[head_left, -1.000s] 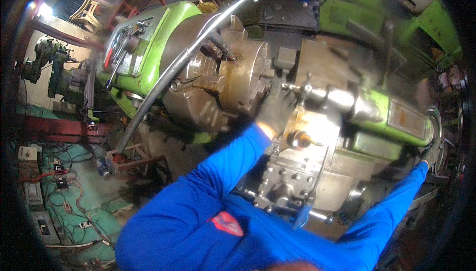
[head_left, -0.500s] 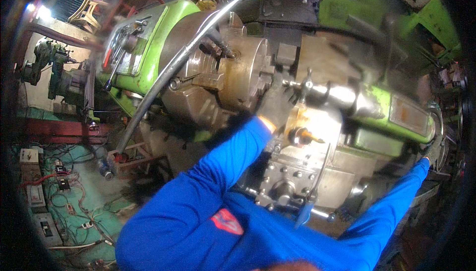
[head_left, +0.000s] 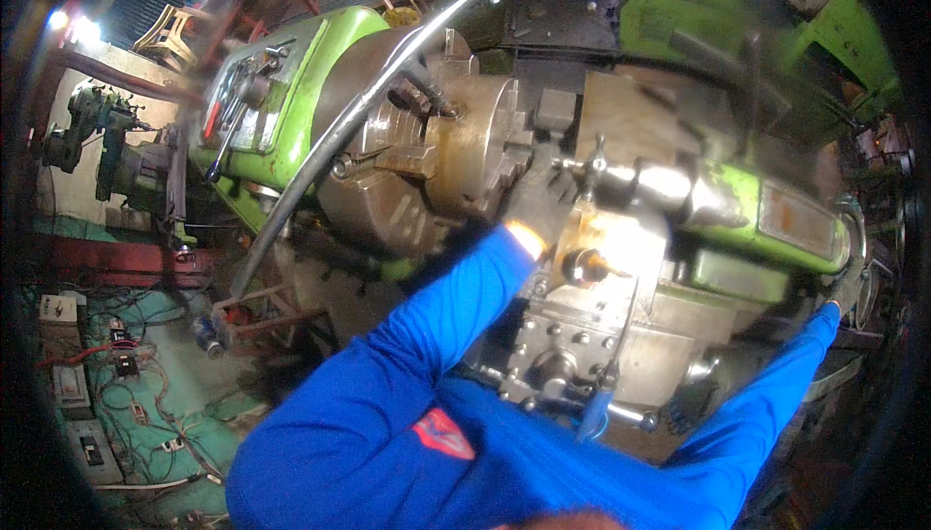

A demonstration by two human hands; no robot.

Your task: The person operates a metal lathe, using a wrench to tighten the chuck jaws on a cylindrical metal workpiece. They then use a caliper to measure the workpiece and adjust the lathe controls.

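With the left hand (head_left: 531,224) gloved and resting against the workpiece (head_left: 621,181) just beside the chuck (head_left: 456,157), its grip unclear, and the right hand (head_left: 851,283) closed on the handwheel (head_left: 858,239) far out right, the set-up looks under way, calling for a careful crank.

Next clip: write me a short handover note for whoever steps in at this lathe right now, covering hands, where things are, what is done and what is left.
Left hand: gloved, reaching in beside the chuck, near the bright metal part; grip hidden by blur.
Right hand: stretched far right to a handwheel at the green lathe body's end; whether it grips cannot be told.
Tool post sits below the bright part.
Done: both hands placed at the machine.
Left: cannot judge cutting progress from this view.
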